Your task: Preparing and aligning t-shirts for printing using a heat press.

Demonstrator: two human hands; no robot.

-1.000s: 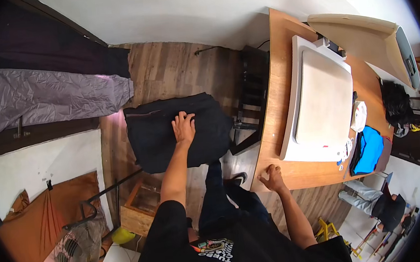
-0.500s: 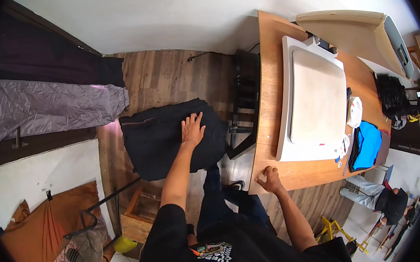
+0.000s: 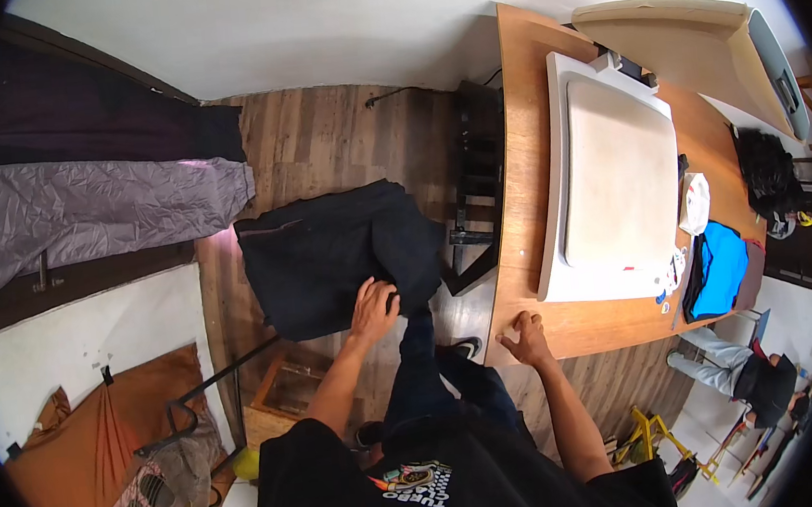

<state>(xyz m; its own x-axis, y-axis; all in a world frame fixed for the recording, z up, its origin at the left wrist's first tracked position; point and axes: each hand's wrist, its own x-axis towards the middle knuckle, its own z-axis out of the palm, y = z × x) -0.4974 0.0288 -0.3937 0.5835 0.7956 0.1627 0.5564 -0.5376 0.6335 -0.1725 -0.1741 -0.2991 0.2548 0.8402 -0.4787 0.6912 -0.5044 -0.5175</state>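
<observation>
A stack of black cloth [image 3: 314, 252], probably garments, lies left of the table at about knee height, with a raised fold along its right side. My left hand [image 3: 373, 309] is closed on the near edge of the black cloth, fingers curled around a bunched bit of it. What supports the cloth is hidden beneath it. At the table's near left corner rests my right hand [image 3: 527, 339], its fingers loosely bent and the thumb apart, holding nothing. Close by on the wooden table [image 3: 567, 328] stands a white heat-press-like machine with a padded beige board [image 3: 621, 177].
Blue folded cloth [image 3: 721, 269] and a white roll [image 3: 694, 204] sit right of the machine. Grey and dark fabric [image 3: 103, 208] hangs at the left. A wire-caged fan [image 3: 167, 497] stands lower left. Another person [image 3: 763, 382] is at the far right.
My left hand has slid from flat on top of the black cloth down to its near edge and closed there. The cloth's right side has folded over. My right hand stays on the table corner.
</observation>
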